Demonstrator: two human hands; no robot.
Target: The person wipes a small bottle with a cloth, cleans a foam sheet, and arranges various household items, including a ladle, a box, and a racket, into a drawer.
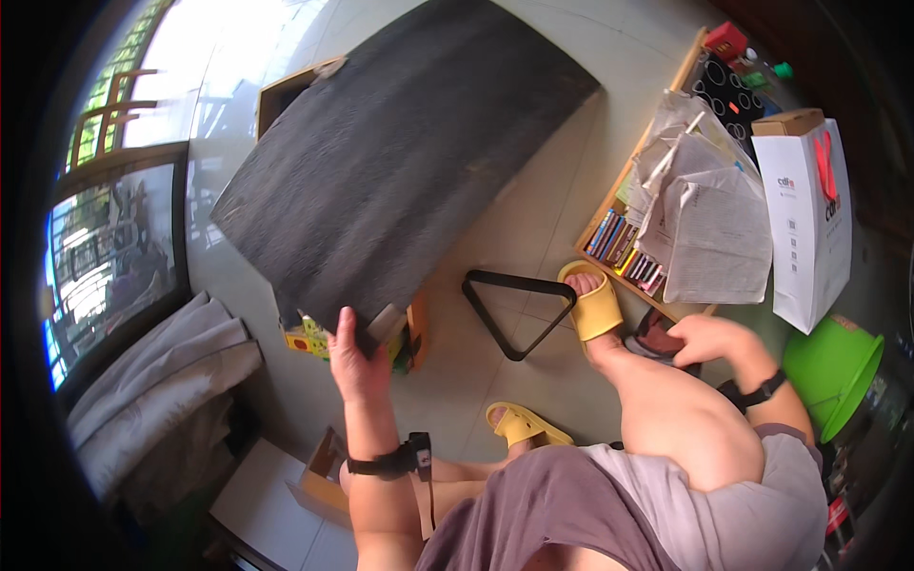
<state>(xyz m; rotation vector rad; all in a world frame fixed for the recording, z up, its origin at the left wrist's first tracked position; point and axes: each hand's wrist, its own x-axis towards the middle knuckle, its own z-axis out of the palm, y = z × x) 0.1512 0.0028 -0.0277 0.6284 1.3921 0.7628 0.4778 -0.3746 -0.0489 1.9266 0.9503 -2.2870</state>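
My left hand [360,360] grips the near corner of a large black sheet [414,150], thumb on top and fingers hidden underneath. The sheet is slightly wavy and slopes across boxes; a wooden box [294,89] shows from under its far left side. Beneath the near corner is a yellow-green printed box [314,335], mostly covered. My right hand [707,339] hangs beside my right knee with its fingers curled, in front of a dark red and grey item [657,334]; whether it touches that is unclear. On the tiles between my feet and the sheet lies a black triangular billiard rack [493,314].
At right, a wooden crate [585,239] holds small books under crumpled newspapers [721,235]. Beyond it stand a white paper bag [792,228] and a green bucket [832,378]. Folded grey fabric [171,378] and an open wooden drawer [321,478] are at left. I wear yellow slippers [596,310].
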